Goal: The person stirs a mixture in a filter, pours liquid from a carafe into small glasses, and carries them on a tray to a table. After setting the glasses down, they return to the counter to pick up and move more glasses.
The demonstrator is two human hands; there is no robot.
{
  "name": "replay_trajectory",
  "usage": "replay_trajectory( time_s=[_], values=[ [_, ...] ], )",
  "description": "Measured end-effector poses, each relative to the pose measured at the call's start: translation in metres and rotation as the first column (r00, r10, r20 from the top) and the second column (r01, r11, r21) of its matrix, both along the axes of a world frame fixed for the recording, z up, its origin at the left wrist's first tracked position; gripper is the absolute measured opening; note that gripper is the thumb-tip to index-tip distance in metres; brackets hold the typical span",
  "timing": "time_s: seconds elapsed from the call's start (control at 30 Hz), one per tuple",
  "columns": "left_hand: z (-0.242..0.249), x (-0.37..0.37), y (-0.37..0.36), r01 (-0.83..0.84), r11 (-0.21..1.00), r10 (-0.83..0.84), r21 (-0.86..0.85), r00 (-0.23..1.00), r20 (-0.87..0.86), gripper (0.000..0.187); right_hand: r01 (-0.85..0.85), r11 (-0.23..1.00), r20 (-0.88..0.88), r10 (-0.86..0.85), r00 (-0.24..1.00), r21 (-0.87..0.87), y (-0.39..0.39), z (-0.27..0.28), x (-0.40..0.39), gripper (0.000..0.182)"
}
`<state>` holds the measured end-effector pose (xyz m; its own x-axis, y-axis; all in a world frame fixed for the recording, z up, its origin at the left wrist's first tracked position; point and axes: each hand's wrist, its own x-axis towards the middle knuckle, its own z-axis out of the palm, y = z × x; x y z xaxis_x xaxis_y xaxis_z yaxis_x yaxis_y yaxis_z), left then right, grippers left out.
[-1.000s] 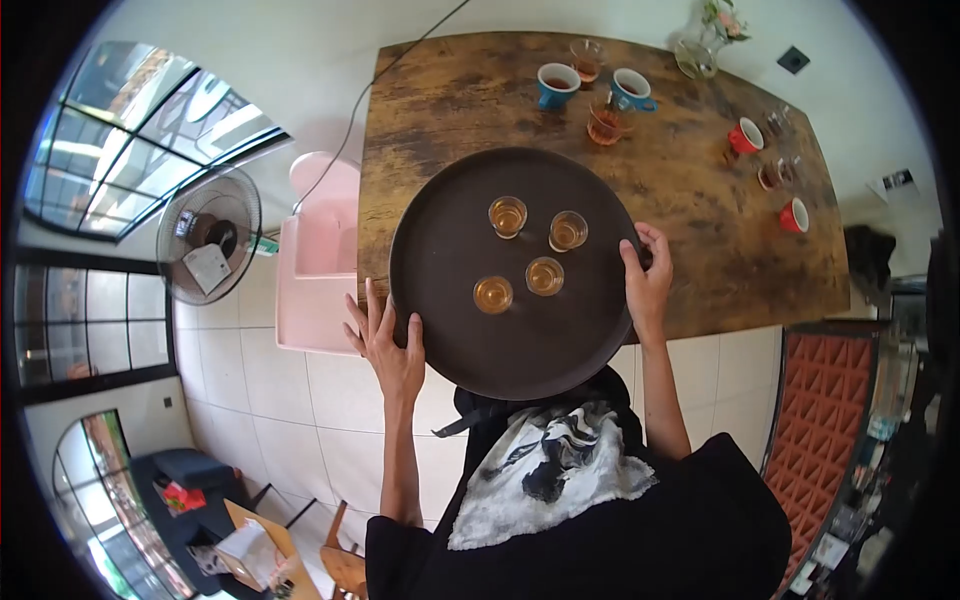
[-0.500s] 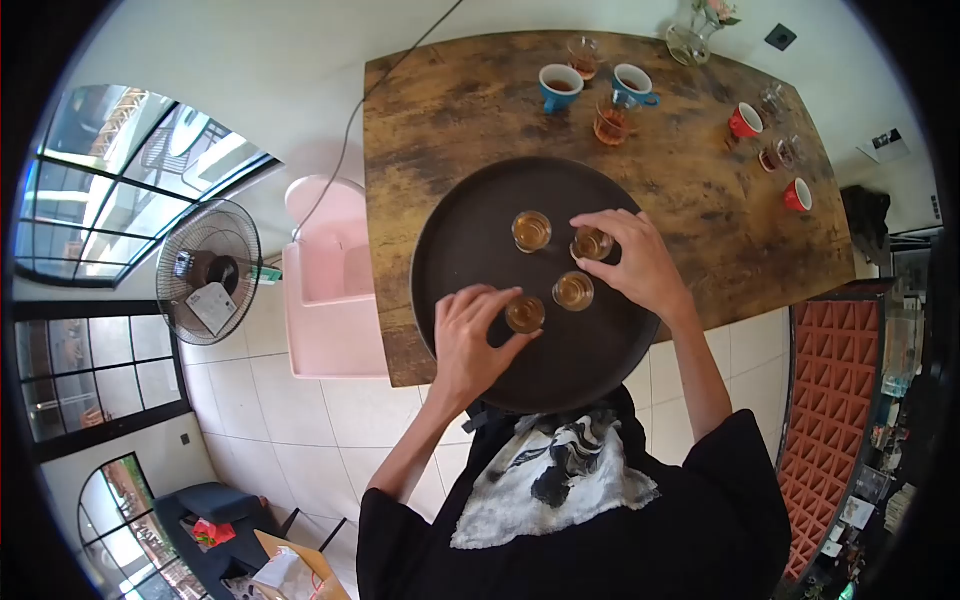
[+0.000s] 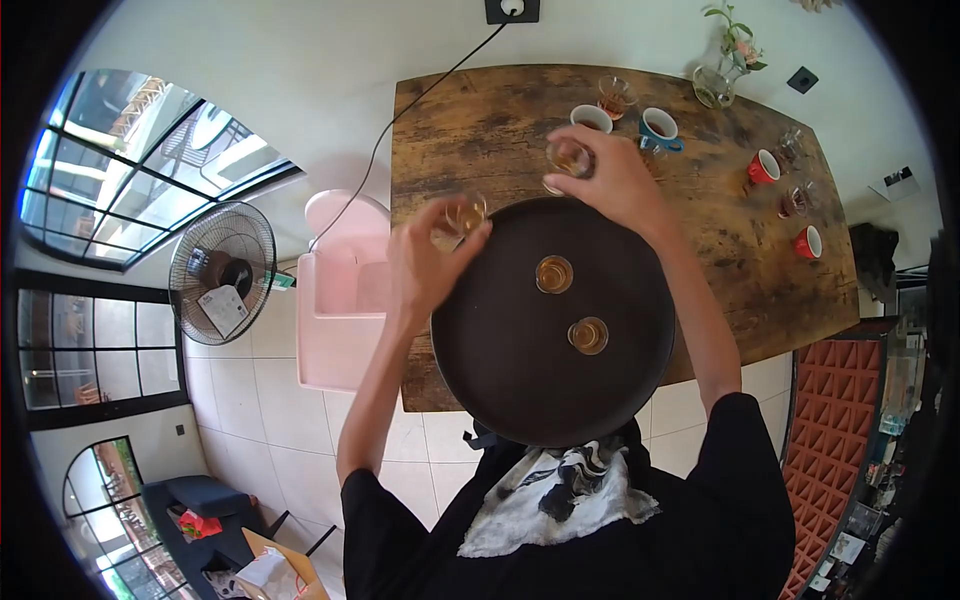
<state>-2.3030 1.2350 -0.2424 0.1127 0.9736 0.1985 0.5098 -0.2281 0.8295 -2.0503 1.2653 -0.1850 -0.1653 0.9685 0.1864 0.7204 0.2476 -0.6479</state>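
Two small glasses of amber drink, an upper one [image 3: 554,274] and a lower one [image 3: 588,336], stand on the round dark tray [image 3: 500,370]. My left hand [image 3: 430,255] grips a glass [image 3: 466,212] over the tray's upper left edge. Near the tray's top edge, my right hand [image 3: 610,180] holds another glass [image 3: 569,158], close to a white-and-blue cup [image 3: 592,118]. My fingers wrap round the sides of both glasses.
On the wooden table [image 3: 470,120] are a blue cup [image 3: 660,124], a glass [image 3: 616,96], red cups [image 3: 764,166] and a flower vase [image 3: 714,86]. A pink chair [image 3: 345,350] and a fan [image 3: 222,272] stand left. A cable crosses the table's left corner.
Both hands have lifted their glasses off the tray and moved up and away, the left toward the tray's upper left, the right toward the cups. The camera view has shifted.
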Motion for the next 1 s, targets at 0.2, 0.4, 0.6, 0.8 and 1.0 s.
replay_trajectory(
  time_s=[0.2,0.4,0.6,0.8,1.0],
  values=[
    [-0.025,0.012,0.085,-0.091,0.995,0.099,0.051,0.98,-0.171,0.044,-0.08,0.996,0.109,0.076,0.991,0.033,0.07,-0.047,-0.022,0.046],
    [-0.048,0.019,0.096,-0.15,0.989,0.144,-0.014,0.968,-0.204,0.049,-0.064,0.998,0.132,0.06,0.989,0.027,0.083,-0.07,-0.029,0.048],
    [-0.048,0.011,0.073,-0.084,0.996,0.084,-0.013,0.996,-0.001,0.063,-0.048,0.982,0.131,0.024,0.991,0.182,0.034,-0.036,-0.013,0.05],
    [-0.046,0.0,-0.003,-0.039,0.988,0.069,0.149,0.978,-0.198,0.044,-0.189,0.958,0.301,0.249,0.92,-0.215,-0.058,0.012,-0.021,0.05],
    [0.01,0.016,-0.084,0.164,0.948,-0.157,0.272,0.986,-0.046,0.027,-0.221,0.942,0.392,0.308,0.867,-0.252,-0.062,-0.002,-0.031,0.035]
  ],
)
